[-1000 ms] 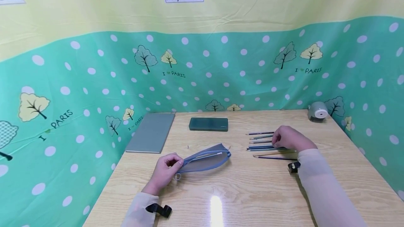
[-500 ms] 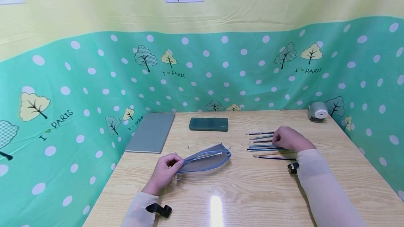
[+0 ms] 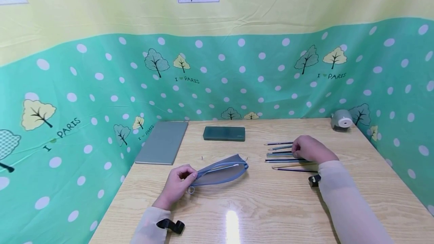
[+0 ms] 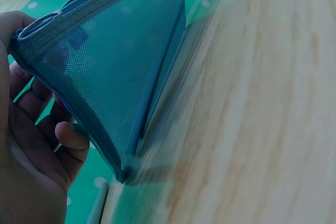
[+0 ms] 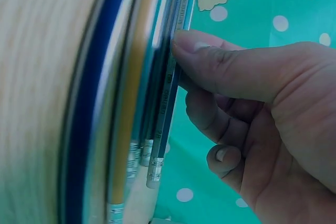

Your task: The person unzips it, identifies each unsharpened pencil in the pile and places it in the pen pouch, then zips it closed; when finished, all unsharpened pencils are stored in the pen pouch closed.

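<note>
- Blue mesh pouch (image 3: 220,176) lies on a pale wood-grain table (image 3: 264,206), left of centre, its zip mouth gaping; a pencil with a white end (image 3: 223,167) shows inside the opening.
- Left hand (image 3: 174,185) pinches the pouch's near left corner between thumb and fingers, beside the zip's ring pull (image 3: 191,189).
- Right hand (image 3: 313,150) is well apart from it, grasping one pencil with printed lettering (image 5: 167,93) between thumb and fingertip.
- Loose pencils (image 3: 283,160) lie roughly parallel under and around this hand, points to the left; one is yellow-orange (image 5: 134,98). Hand and wrist block the right-hand ends of several, so their number is hard to tell from the head view.
- Dark green case (image 3: 223,133), closed, lies behind the pouch, towards the back edge.
- Grey book (image 3: 162,142) lies flat at the far left.
- Rounded grey device (image 3: 341,120) stands in the far right corner.
- Green and cream curtain (image 3: 203,74), with dots and trees, surrounds the table at the back and sides.
- Black straps (image 3: 171,226) circle both pale sleeves (image 3: 349,199).
</note>
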Tool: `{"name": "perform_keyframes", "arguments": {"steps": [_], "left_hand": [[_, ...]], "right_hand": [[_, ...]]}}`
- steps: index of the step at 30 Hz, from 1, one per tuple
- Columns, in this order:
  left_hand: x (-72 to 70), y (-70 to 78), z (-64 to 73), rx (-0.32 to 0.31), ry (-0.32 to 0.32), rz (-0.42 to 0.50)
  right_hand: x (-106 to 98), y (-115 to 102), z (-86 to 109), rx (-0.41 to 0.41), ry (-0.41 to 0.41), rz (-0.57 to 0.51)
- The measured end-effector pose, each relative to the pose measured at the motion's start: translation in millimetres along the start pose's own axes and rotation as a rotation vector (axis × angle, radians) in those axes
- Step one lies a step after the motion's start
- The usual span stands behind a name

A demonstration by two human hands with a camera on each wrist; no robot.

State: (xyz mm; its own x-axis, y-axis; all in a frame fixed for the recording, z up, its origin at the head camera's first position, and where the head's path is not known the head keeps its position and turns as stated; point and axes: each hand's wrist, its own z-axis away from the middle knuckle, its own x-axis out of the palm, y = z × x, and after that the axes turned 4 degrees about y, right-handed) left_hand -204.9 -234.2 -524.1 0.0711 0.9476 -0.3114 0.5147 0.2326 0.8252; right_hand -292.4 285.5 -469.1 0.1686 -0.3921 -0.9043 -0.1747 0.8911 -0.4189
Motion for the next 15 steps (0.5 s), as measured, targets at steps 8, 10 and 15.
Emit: {"name": "perform_keyframes", "arguments": {"steps": [8,10,15], "left_hand": [[0.7,3.2,-0.8,-0.027,0.005,-0.029],[1.1,3.9,-1.2,-0.032,0.006,-0.03],[1.5,6.7,-1.0,-0.053,0.015,-0.033]], "right_hand": [[-9.4,-10.1,5.1,-0.028,0.025,-0.003],[-11.8,-11.8,5.0,-0.049,0.041,-0.002],[-17.0,-19.9,6.2,-0.086,0.088,-0.013]]}}
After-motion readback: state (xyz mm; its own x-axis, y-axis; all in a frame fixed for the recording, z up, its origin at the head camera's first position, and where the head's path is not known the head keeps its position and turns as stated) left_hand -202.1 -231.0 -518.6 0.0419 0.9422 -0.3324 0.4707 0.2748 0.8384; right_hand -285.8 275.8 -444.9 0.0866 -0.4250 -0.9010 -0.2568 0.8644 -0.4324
